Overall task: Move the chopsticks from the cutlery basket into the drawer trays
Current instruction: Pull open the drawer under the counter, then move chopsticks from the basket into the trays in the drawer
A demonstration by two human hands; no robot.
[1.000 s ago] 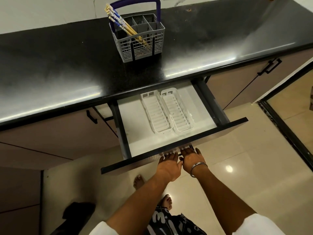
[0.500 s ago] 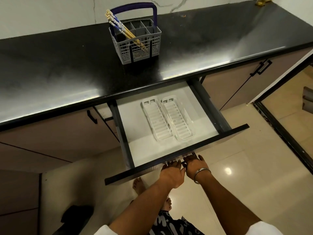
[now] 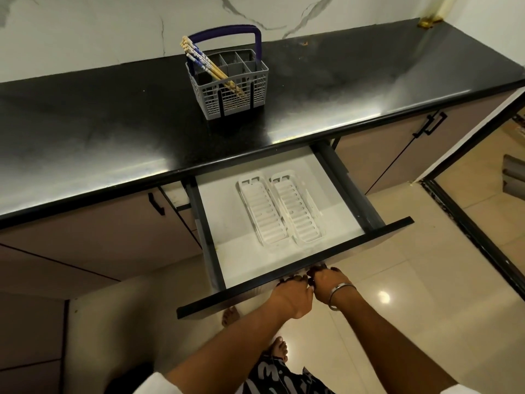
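Chopsticks (image 3: 211,70): one bundle, standing tilted in the left-hand near compartment of the cutlery basket (image 3: 231,89), tops fanned up and to the left beyond the rim, tips down against the mesh. Judged light, stiff and thin, smooth-lacquered and so liable to slip or roll; best pinched together as a bunch near the patterned upper ends, which stand free of the basket. Table (image 3: 85,115): black, glossy, broad open surface on every side of the basket; its front edge overhangs the drawer. Drawer (image 3: 284,263): pulled well out, white floor, dark side walls and front lip to be cleared on the way down. Drawer trays (image 3: 281,211): two white slotted trays, touching side by side, lying lengthwise near the drawer's middle, nothing in them; long and narrow, so the sticks likely need aligning with their length. Basket handle (image 3: 227,31): blue, arching across the top behind the sticks, a possible snag on lifting. Left hand (image 3: 292,297) and right hand (image 3: 329,285): side by side, fingers curled over the drawer's front edge, gripping it; neither holds chopsticks.
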